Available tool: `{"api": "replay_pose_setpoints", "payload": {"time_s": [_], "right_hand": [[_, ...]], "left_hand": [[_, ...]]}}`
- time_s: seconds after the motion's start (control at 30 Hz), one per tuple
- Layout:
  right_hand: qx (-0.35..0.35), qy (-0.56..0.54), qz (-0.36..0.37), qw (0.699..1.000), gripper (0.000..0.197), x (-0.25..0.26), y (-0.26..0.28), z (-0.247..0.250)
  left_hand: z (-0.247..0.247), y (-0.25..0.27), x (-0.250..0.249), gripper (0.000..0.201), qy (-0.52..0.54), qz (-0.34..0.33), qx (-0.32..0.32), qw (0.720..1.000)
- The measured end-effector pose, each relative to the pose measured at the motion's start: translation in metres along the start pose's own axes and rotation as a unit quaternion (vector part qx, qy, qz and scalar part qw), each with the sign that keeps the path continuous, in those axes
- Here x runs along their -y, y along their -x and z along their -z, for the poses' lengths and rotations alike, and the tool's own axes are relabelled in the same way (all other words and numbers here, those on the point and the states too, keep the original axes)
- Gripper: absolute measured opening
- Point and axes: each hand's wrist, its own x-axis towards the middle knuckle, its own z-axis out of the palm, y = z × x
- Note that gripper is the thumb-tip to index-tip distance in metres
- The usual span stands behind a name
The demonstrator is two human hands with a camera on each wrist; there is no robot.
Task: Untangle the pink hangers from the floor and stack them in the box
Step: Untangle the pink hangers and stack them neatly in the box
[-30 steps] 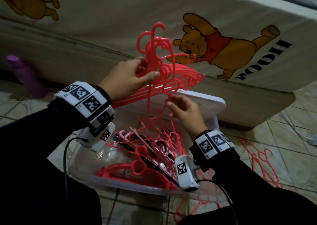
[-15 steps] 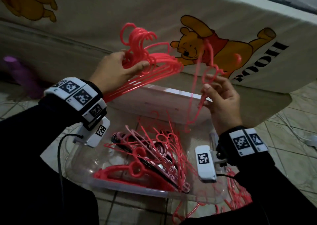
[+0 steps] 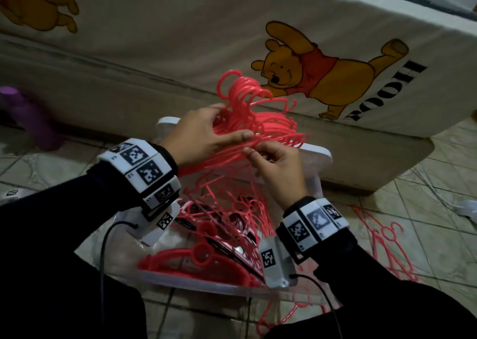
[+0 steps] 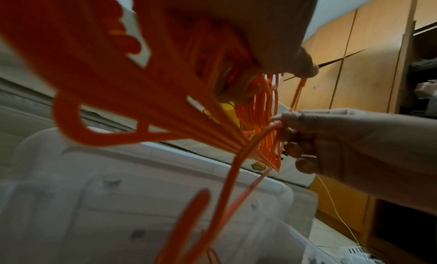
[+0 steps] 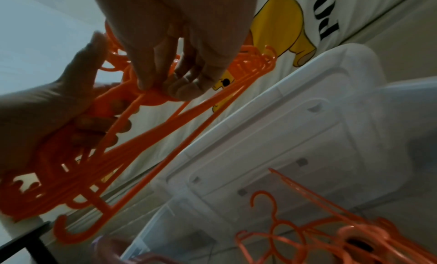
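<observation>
My left hand (image 3: 232, 124) grips a bundle of pink hangers (image 3: 260, 121) by their necks, hooks pointing up, above the clear plastic box (image 3: 196, 283). Just below the bundle, my right hand (image 3: 258, 155) pinches one pink hanger (image 4: 238, 156) against it; this hanger hangs down toward the box. The left wrist view shows the bundle (image 4: 141, 103) fanning out from my left hand, with my right hand (image 4: 290, 137) curled on the single strand. Several more pink hangers (image 3: 206, 251) lie in the box. Loose hangers (image 3: 384, 245) lie on the tiled floor at the right.
The white box lid (image 3: 318, 154) leans behind the box against a bed with a cartoon bear sheet (image 3: 309, 80). A purple bottle (image 3: 31, 121) stands on the floor at the left. White cables (image 3: 438, 196) run over the tiles at the right.
My right hand, which held one hanger apart at the right, has brought it back under the bundle. The left hand with the bundle has shifted right and lower.
</observation>
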Motion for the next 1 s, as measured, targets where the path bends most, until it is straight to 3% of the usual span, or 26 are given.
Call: {"api": "replay_pose_setpoints", "payload": {"time_s": [0.17, 0.43, 0.57, 0.67, 0.87, 1.0], "right_hand": [[-0.077, 0.075, 0.056, 0.993, 0.014, 0.004, -0.008, 0.002], [-0.133, 0.079, -0.003, 0.988, 0.012, -0.015, -0.031, 0.032], [-0.104, 0.133, -0.028, 0.985, 0.015, -0.024, -0.029, 0.038], [-0.057, 0.114, -0.036, 0.991, 0.017, -0.018, -0.020, 0.031], [-0.025, 0.021, 0.028, 0.999, 0.017, 0.004, -0.007, 0.000], [-0.020, -0.027, 0.007, 0.999, 0.008, 0.005, -0.002, -0.003]], "left_hand": [[0.000, -0.001, 0.000, 0.082, 0.000, 0.006, -0.027, 1.000], [0.011, -0.002, 0.004, 0.082, -0.015, 0.026, -0.010, 0.999], [0.015, -0.005, 0.006, 0.088, -0.032, 0.037, -0.031, 0.998], [0.019, -0.006, 0.006, 0.093, -0.026, 0.031, -0.041, 0.998], [0.004, 0.003, -0.003, 0.069, -0.042, 0.007, 0.009, 0.999], [-0.007, 0.009, -0.004, 0.064, -0.022, 0.009, 0.028, 0.999]]}}
